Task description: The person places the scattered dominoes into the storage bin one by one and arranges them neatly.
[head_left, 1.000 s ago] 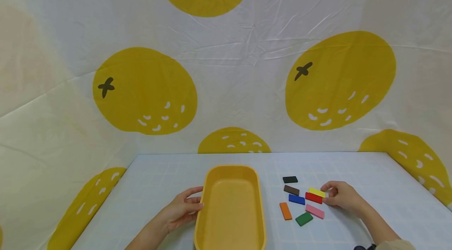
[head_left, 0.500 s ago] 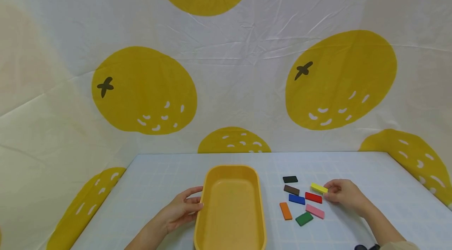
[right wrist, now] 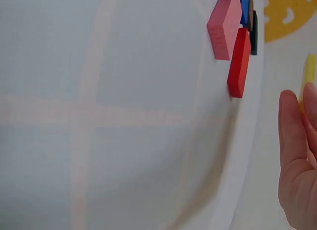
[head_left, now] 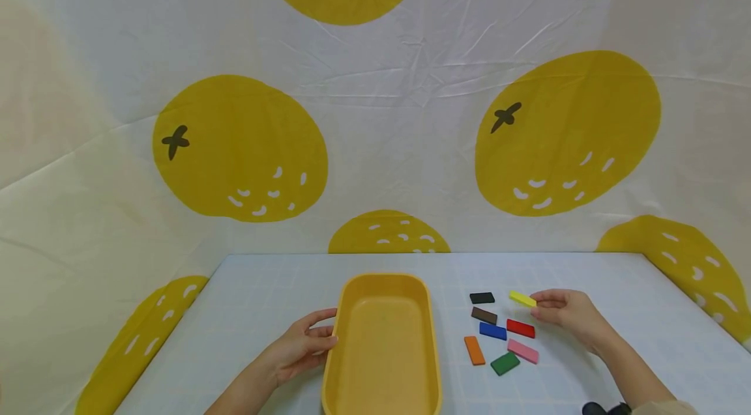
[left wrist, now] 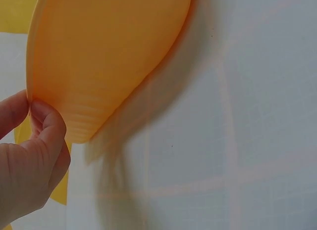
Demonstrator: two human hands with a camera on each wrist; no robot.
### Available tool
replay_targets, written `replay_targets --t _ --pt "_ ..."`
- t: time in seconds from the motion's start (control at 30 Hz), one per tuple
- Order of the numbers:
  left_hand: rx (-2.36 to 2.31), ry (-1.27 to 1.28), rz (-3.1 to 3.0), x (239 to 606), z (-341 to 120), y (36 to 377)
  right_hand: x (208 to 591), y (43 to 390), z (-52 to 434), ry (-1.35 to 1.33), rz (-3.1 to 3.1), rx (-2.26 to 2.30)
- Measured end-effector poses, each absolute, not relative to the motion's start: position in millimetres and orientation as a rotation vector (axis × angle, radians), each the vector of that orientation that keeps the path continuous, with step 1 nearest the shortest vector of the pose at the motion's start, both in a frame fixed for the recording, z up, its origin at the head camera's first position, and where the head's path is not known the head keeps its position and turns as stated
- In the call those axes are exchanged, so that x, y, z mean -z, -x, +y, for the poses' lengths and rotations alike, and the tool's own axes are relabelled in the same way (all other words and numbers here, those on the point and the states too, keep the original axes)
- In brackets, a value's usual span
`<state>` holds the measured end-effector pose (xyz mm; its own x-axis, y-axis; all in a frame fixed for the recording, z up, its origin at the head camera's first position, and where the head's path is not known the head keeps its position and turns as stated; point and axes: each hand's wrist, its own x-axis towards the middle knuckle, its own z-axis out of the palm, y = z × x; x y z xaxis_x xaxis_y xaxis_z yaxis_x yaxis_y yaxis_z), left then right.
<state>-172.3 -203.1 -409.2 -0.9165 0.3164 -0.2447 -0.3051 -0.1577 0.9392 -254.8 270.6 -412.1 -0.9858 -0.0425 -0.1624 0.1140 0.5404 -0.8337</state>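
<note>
**Yellow block pinched up, tray steadied**

R hand pinches the yellow block by one short end, thumb & fingertips closed on it — block is off the table, above and just beyond the red block, right of the black block. Right wrist view shows only a sliver of yellow behind the fingers, so exact finger placement can't be told there.

L hand sits at the tray's left rim; left wrist view shows thumb and a curled finger gripping the rim edge. Tray looks empty.

Others lying flat on the table, close together but mostly apart: brown, blue, pink, green, orange.

Handling, as a guess: block looks small, stiff, light, w/ flat smooth faces — likely wood or plastic, not fragile. An end pinch lets it pivot or slip; holding across the two long edges near the middle would be surer. Tray looks like thin, light plastic — slides easily, so a rim grip makes sense.

Backdrop: cloth w/ big yellow fruit print.
</note>
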Motion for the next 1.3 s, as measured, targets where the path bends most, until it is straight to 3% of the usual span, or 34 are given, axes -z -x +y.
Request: replay_targets --t 0.5,1.3 --pt "-2.122 -0.003 1.717 405 -201 171 391 253 245 -0.150 2.176 1.914" --pt "-2.132 0.022 1.689 405 -200 172 361 246 195 0.015 1.982 2.008"
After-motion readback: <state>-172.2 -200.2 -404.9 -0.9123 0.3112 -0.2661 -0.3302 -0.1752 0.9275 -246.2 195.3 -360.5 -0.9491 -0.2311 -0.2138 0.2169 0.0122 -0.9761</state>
